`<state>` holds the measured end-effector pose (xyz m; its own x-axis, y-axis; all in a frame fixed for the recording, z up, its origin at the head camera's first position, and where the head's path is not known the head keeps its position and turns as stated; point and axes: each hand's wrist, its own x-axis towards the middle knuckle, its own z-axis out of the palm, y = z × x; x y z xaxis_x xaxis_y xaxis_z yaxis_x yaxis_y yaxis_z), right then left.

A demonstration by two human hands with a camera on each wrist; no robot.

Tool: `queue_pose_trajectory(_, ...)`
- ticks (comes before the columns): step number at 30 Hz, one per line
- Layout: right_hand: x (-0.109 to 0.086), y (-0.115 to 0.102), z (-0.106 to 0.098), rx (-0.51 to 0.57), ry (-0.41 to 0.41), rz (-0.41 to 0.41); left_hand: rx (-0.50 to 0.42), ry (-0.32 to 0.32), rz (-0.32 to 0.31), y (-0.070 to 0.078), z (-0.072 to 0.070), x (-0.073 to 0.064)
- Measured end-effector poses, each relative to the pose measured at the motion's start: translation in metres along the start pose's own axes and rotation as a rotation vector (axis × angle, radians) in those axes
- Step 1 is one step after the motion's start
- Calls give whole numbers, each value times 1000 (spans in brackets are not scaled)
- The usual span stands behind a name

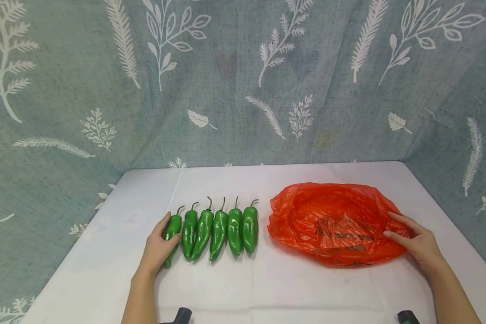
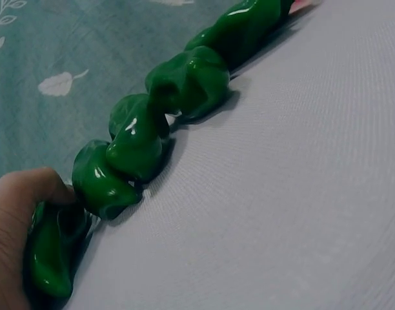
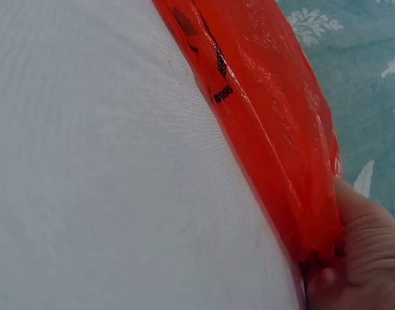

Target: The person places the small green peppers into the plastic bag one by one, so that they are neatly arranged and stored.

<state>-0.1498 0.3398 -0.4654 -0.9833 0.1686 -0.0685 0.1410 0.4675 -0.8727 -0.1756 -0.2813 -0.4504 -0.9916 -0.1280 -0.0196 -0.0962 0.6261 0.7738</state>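
Note:
My left hand (image 1: 157, 248) grips the leftmost green chili pepper (image 1: 172, 228), thumb on its near right side and fingers along its left. In the left wrist view the thumb lies over that pepper, whose glossy tip points toward the camera. Beside it several more green chili peppers (image 1: 218, 231) lie in a row, curved stems pointing away from me. At the right, a red plastic bag (image 1: 299, 243) with dark print lies spread, its mouth partly open. My right hand (image 1: 421, 245) holds the bag's right end; in the right wrist view its fingers pinch the gathered plastic.
A white cloth (image 1: 255, 288) covers the table. Behind and at both sides hangs a grey-green curtain (image 1: 235, 130) with white leaf patterns. Two dark objects, one at the left (image 1: 183, 315) and one at the right (image 1: 407, 316), poke into the bottom edge of the head view.

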Motion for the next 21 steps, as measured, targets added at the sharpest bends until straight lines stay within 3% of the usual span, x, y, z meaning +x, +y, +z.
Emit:
queue_pose_trajectory(6, 1, 5, 1, -34, 51, -34, 22, 12, -39, -2, 1, 0)
queue_pose_trajectory(11, 1, 8, 3, 20, 76, -70, 30, 48, -90, -1, 0, -1)
queue_pose_trajectory(21, -4, 9, -2, 45, 76, -82, 74, 108, -82, 5, 3, -1)
